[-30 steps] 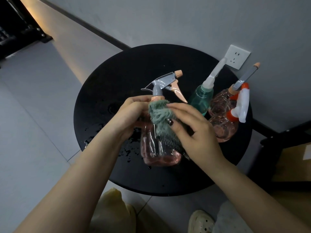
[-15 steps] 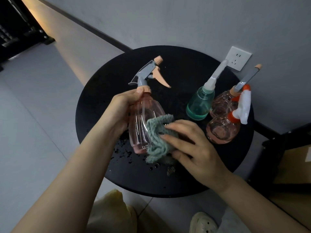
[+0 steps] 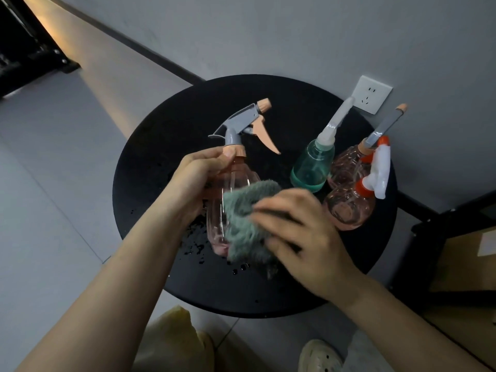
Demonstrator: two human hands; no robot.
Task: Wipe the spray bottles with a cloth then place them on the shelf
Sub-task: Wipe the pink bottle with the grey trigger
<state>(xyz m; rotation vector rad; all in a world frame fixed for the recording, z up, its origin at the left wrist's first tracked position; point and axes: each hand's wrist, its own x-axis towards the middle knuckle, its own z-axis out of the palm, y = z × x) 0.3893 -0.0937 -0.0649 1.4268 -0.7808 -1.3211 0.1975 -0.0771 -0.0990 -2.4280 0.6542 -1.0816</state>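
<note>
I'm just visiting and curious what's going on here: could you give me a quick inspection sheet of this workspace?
Surface: round black table, water droplets near its front.
Job's things: pink spray bottle being wiped with grey-green cloth; teal bottle and two more pink bottles stand at the right.
Clutter: nothing seen.
Hands: left hand grips the bottle's neck; right hand presses the cloth on it.
Cables: nothing seen.
Surroundings: wall socket, grey wall, tiled floor.

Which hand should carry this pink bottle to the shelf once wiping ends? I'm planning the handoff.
Probably the left hand: it already grips the pink bottle at the neck. The right hand is busy holding the cloth against the bottle's body. No shelf is clearly visible.
</note>
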